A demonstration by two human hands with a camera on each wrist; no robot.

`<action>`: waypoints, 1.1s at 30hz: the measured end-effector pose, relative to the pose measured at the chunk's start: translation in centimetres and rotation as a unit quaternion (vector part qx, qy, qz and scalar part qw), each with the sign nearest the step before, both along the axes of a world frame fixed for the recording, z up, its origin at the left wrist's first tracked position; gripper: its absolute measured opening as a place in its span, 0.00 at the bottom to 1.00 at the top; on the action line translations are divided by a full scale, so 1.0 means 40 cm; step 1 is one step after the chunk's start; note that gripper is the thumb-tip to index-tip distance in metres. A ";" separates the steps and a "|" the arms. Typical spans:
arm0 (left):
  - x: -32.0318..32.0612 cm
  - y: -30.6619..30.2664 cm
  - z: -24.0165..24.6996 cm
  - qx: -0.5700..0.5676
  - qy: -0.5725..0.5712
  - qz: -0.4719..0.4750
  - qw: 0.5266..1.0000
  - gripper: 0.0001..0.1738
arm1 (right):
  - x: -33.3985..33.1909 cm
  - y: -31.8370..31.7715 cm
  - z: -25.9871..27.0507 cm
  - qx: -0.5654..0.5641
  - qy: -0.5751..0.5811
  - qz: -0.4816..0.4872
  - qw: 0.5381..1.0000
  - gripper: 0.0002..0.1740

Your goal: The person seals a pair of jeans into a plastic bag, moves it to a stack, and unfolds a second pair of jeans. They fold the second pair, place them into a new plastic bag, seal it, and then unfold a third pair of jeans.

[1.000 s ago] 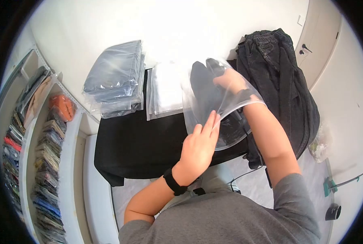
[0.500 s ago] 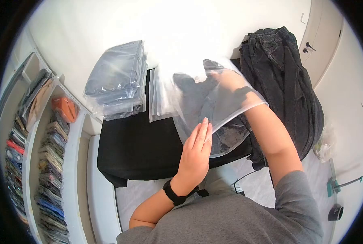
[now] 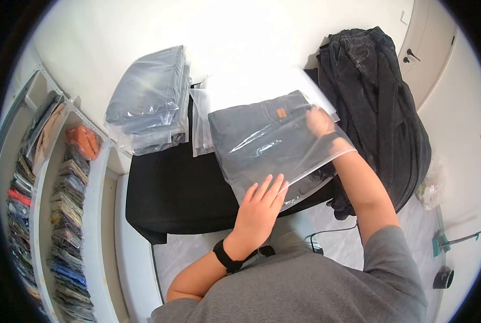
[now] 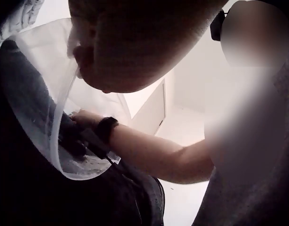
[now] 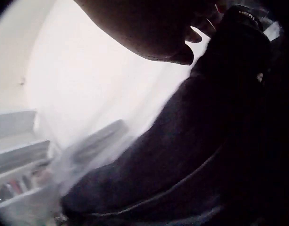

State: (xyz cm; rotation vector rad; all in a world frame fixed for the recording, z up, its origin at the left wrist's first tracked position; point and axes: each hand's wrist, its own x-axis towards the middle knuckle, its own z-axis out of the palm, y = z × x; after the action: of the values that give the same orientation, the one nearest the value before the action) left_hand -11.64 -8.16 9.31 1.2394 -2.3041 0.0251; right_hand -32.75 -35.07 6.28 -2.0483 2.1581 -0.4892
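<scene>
In the head view, folded grey jeans [image 3: 256, 126] with a small brown patch lie inside a clear plastic bag [image 3: 299, 161]. My right hand [image 3: 320, 121] reaches through the bag's mouth and grips the jeans by their upper right corner. Dark cloth [image 5: 182, 132] fills much of the right wrist view, with the right fingers beside its edge. My left hand [image 3: 258, 209] is at the near rim of the bag, its fingers extended over the plastic. From the left wrist view, the rim [image 4: 64, 94] runs up between that hand's thumb and fingers.
Bagged, folded garments [image 3: 149, 102] are stacked at the back left of the black-covered table [image 3: 170, 188]. Flat clear bags [image 3: 201, 121] lie behind the jeans. A pile of black jeans [image 3: 369, 113] hangs over the right edge. Shelves [image 3: 71, 215] of bagged clothes stand at left.
The jeans have come down flatter in the bag, their patch now showing. My right hand has moved slightly right and nearer me. My left hand stays at the rim, its fingers more spread.
</scene>
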 end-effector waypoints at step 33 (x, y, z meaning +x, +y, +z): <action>0.107 0.050 -0.076 0.005 0.009 -0.044 0.999 0.26 | 0.201 0.123 -0.018 0.188 -0.789 0.092 0.577 0.25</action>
State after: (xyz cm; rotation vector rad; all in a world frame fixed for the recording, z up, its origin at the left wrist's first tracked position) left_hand -7.37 -6.14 6.28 1.1365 -2.3440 -0.0291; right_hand -24.71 -30.17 5.55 -0.6952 0.7242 -1.0706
